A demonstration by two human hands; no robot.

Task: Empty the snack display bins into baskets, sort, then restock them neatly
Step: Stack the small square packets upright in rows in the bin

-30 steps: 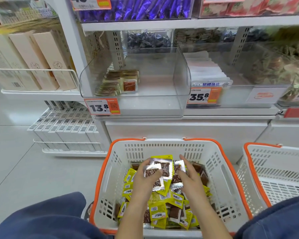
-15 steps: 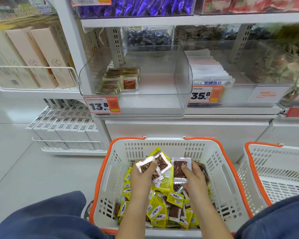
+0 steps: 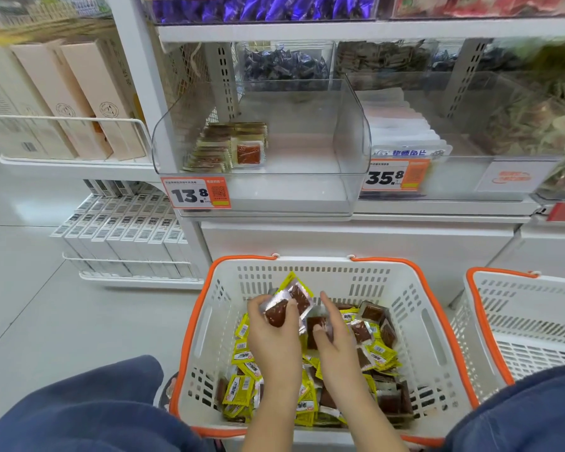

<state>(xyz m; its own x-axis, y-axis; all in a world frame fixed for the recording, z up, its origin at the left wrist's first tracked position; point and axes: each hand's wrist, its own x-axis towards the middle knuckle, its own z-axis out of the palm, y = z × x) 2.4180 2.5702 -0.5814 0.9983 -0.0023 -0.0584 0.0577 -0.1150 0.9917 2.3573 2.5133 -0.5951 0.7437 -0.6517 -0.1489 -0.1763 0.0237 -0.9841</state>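
Note:
A white basket with an orange rim (image 3: 418, 324) stands on the floor in front of me, holding a heap of small yellow and clear snack packets (image 3: 377, 353). My left hand (image 3: 274, 337) grips a small stack of clear packets (image 3: 287, 305) above the heap. My right hand (image 3: 336, 340) pinches one brown packet (image 3: 315, 326) beside that stack, index finger raised. On the shelf above, the clear display bin (image 3: 353, 141) holds a neat row of packets (image 3: 229, 146) at its left side.
A second white basket (image 3: 532, 324) stands at the right, nothing visible inside. The neighbouring bin holds white packs (image 3: 402, 132) behind a 35.8 price tag. Boxes (image 3: 79, 96) fill the left racks. My blue-clad knees frame the basket.
Both hands stayed over the heap. The left-hand stack shifted slightly left and tilted. The right hand's packet dropped lower, from level with the stack to below it.

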